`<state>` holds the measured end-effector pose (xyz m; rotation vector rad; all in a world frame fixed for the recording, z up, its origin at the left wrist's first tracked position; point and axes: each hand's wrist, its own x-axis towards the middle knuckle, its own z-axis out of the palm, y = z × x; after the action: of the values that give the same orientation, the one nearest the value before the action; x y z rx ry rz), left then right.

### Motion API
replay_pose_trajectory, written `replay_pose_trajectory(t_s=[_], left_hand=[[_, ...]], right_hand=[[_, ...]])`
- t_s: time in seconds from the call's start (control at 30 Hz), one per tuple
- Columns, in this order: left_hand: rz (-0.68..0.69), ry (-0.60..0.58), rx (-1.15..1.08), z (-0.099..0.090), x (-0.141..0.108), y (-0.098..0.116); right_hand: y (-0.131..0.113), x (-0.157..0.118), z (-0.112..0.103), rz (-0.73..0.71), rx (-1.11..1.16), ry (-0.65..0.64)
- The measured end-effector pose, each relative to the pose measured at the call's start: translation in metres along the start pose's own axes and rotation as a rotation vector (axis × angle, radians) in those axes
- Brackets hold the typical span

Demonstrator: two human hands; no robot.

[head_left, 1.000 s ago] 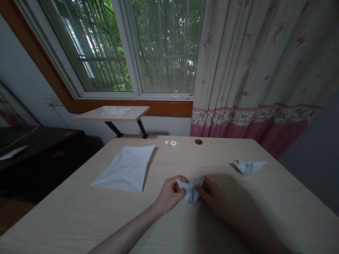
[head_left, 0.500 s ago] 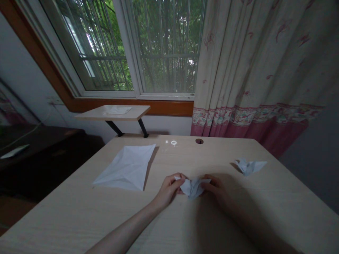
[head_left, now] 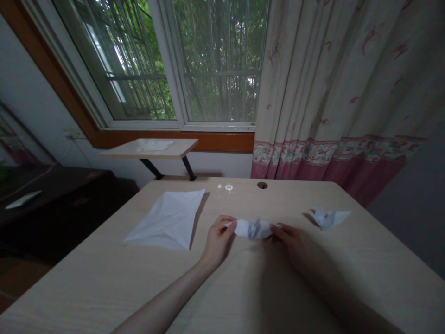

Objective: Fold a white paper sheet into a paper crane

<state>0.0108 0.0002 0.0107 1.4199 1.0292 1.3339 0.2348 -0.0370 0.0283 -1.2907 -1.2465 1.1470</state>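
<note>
Between my two hands is a folded white paper piece (head_left: 255, 229), crumpled in its middle and stretched sideways just above the desk. My left hand (head_left: 220, 235) pinches its left end between thumb and fingers. At the other end, my right hand (head_left: 285, 237) grips the right tip the same way. A second folded paper figure (head_left: 328, 217), with pointed, wing-like ends, lies on the desk to the right of my right hand. Left of my left hand rests a creased white paper sheet (head_left: 170, 220), spread out with one corner raised.
The pale wooden desk (head_left: 222, 297) has a round cable hole (head_left: 262, 185) near its back edge. A small raised shelf (head_left: 128, 150) on black legs holds more white paper (head_left: 156, 145). Behind are a barred window (head_left: 215, 60) and a patterned curtain (head_left: 330, 93).
Both hands have moved slightly up and farther apart. The folded paper between them is now drawn out wider and flatter.
</note>
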Motion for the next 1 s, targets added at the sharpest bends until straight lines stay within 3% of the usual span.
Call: replay_pose_trajectory(t_s=[0.5, 0.77, 1.0], left_hand=[[-0.109, 0.068, -0.253, 0.000, 0.005, -0.010], [-0.034, 0.050, -0.121, -0.004, 0.005, 0.002], [-0.014, -0.001, -0.077, -0.004, 0.003, 0.005]], right_hand=[[0.021, 0.015, -0.017, -0.053, 0.176, 0.041], [0.024, 0.013, -0.016, -0.033, 0.180, -0.008], [0.026, 0.011, -0.013, -0.050, 0.034, -0.059]])
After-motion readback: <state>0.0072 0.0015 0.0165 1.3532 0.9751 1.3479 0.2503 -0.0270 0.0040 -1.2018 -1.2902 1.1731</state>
